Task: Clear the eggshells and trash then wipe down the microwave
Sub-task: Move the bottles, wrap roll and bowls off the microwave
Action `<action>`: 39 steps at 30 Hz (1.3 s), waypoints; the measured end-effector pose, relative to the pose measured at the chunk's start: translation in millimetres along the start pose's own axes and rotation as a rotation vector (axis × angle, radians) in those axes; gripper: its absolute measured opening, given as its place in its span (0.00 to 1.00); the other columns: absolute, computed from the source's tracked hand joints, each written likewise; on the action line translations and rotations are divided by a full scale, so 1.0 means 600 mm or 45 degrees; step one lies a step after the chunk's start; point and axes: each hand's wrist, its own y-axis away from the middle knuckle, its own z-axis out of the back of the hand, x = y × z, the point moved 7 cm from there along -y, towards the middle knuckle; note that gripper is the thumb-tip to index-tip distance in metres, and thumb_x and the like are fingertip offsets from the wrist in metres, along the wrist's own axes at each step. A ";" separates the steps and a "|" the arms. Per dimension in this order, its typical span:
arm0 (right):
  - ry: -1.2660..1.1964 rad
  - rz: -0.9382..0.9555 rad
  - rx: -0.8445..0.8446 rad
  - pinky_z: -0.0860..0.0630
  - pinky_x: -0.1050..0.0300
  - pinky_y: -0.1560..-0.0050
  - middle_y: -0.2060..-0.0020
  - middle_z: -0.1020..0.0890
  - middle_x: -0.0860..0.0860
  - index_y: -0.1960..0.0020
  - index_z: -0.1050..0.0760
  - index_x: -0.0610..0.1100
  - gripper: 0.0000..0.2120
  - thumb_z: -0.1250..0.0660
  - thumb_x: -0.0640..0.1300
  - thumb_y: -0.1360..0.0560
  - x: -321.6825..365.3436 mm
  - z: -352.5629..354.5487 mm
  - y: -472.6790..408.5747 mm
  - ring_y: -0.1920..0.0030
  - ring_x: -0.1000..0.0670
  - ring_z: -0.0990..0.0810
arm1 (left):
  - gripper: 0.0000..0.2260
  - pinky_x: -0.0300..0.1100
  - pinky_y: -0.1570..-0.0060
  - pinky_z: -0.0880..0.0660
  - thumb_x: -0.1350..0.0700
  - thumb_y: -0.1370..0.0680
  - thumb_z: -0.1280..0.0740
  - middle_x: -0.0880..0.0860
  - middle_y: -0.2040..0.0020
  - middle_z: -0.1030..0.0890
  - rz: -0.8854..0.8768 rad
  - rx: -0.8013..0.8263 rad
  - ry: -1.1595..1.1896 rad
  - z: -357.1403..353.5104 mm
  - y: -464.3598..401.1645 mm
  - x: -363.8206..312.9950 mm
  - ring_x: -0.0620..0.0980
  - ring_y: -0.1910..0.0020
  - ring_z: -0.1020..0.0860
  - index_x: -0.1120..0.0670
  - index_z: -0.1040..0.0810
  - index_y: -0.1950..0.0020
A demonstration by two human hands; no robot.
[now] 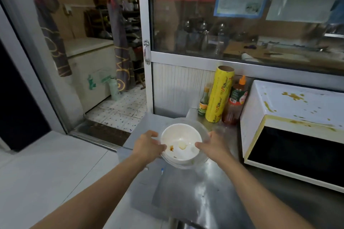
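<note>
Microwave (292,117) on steel counter (195,191), right side, top still splashed with brown spots, not wiped yet. Dirty bowl (181,142) with bits inside gripped by left hand (149,145) and right hand (214,145), not thrown out yet.

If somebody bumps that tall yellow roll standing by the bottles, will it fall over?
Probably. The yellow roll is tall, narrow and already leans, so it likely tips easily. Being round, it would probably roll, though the red sauce bottle beside it might stop it.
</note>
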 end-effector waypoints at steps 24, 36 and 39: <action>-0.055 -0.521 -0.239 0.30 0.60 0.49 0.35 0.27 0.44 0.30 0.35 0.40 0.31 0.29 0.46 0.29 -0.100 -0.027 -0.342 0.37 0.45 0.26 | 0.22 0.50 0.47 0.22 0.58 0.28 0.27 0.54 0.54 0.20 -0.079 0.558 -0.170 -0.207 -0.483 -0.070 0.52 0.55 0.19 0.56 0.29 0.36; -0.034 -0.752 -0.340 0.35 0.65 0.56 0.37 0.25 0.46 0.31 0.34 0.43 0.29 0.31 0.48 0.29 -0.143 -0.076 -0.433 0.40 0.47 0.24 | 0.20 0.53 0.45 0.23 0.58 0.28 0.28 0.57 0.44 0.21 -0.162 0.757 -0.290 -0.288 -0.646 -0.053 0.56 0.49 0.21 0.57 0.27 0.39; -0.072 -0.783 -0.403 0.33 0.63 0.57 0.39 0.23 0.45 0.33 0.31 0.42 0.28 0.30 0.48 0.30 -0.145 -0.080 -0.438 0.42 0.46 0.23 | 0.19 0.52 0.46 0.22 0.58 0.29 0.28 0.56 0.44 0.21 -0.172 0.749 -0.279 -0.295 -0.666 -0.056 0.56 0.50 0.21 0.57 0.27 0.39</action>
